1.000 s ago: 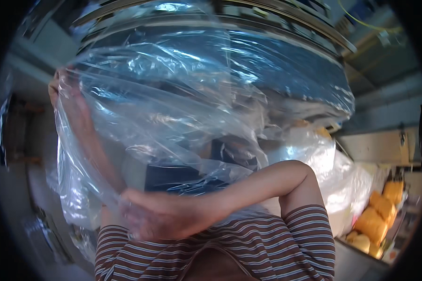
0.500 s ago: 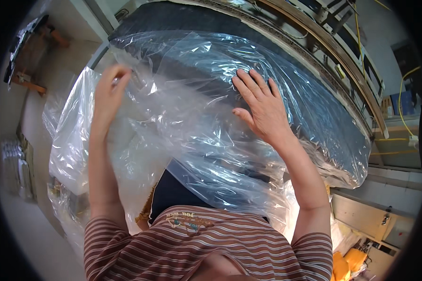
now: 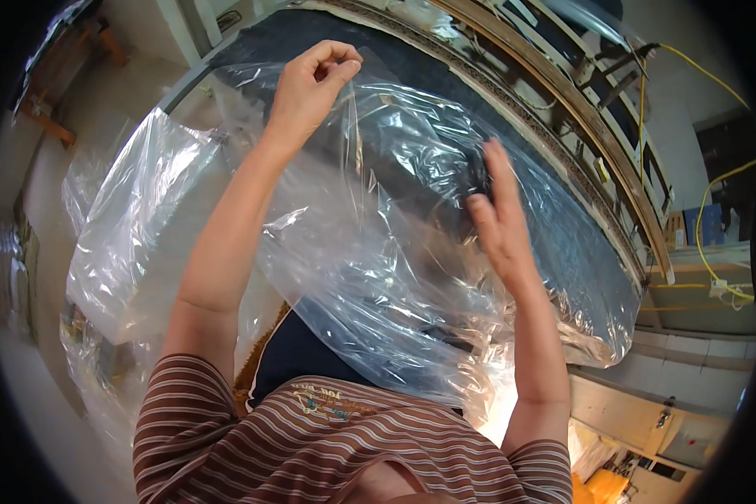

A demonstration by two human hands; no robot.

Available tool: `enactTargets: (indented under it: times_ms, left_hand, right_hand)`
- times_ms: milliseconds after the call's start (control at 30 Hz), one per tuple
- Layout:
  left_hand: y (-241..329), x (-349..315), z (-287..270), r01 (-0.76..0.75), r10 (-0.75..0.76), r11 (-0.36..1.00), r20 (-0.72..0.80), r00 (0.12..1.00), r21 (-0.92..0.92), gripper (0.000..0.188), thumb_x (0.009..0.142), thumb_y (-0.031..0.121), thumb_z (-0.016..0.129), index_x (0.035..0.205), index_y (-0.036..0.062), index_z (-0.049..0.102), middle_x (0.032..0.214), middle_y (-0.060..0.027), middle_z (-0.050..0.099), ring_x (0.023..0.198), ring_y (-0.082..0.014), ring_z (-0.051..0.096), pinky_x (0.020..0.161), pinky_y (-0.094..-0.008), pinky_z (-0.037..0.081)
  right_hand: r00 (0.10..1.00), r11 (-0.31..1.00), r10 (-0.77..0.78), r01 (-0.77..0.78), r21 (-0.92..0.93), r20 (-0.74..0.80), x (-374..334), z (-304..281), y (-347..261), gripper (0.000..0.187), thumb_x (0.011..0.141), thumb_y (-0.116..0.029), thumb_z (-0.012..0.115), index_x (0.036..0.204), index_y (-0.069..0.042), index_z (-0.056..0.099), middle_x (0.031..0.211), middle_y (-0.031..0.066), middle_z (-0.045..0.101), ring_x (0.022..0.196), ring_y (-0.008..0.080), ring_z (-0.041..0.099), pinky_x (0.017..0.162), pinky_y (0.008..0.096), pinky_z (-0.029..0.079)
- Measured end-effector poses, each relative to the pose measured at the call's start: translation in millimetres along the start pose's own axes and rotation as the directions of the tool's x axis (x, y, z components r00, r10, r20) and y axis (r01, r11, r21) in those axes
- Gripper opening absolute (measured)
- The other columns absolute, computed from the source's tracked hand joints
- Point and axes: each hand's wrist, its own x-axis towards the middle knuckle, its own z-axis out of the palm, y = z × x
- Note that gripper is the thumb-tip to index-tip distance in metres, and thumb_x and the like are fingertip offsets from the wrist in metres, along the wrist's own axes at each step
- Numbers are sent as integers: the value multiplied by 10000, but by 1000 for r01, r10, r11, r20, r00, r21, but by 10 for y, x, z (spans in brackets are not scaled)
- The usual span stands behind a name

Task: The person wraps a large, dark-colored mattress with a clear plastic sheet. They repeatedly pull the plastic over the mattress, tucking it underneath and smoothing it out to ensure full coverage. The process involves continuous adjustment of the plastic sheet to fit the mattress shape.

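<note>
A large sheet of clear plastic film (image 3: 336, 227) lies in shiny folds across a dark work surface (image 3: 269, 38) and hangs down over my lap. Toward the far edge, my left hand (image 3: 307, 97) is closed in a pinch on the film, with a fold pulled up under the fingertips. To the right, my right hand (image 3: 506, 223) is held over the film, fingers stretched out and slightly blurred. Whether its palm touches the film I cannot tell.
Behind the surface runs a long wooden rail (image 3: 580, 109) with metal fittings. A yellow cord (image 3: 704, 235) hangs at the right. More clear film (image 3: 143, 252) droops at the left. An orange item (image 3: 605, 485) shows at the lower right.
My left hand has moved right and away from me, drawing film with it. My right hand has shifted slightly right and turned from lying flat to a more edge-on pose.
</note>
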Motion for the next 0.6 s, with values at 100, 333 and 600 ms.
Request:
enactTargets:
  times_ms: [100,333,600]
  left_hand:
    - [31,-248,-215,-50,60,991,-82,995,124,99,842,153,640,877,64,615,642,49,463,597,-33,396,547,-198,331]
    - [-683,-681,-877,85,15,971,-411,912,223,78,858,114,625,894,47,604,678,42,485,609,-26,427,564,-189,361]
    - [-1020,-378,-1217,110,-98,994,-460,883,1,107,876,126,609,937,39,610,765,38,554,675,-44,469,622,-195,388]
  right_hand:
    - [986,976,129,-144,-161,-102,-168,-214,325,553,903,-198,485,1378,31,319,1427,236,322,1343,356,280,1106,390,215]
    - [876,711,405,-483,-511,-264,-1086,-864,1459,574,972,-320,378,1393,57,279,1450,241,278,1358,363,239,1115,392,165]
    - [865,698,415,-501,-511,-282,-1247,-1039,1759,596,982,-366,357,1391,60,278,1463,235,251,1365,356,222,1112,394,173]
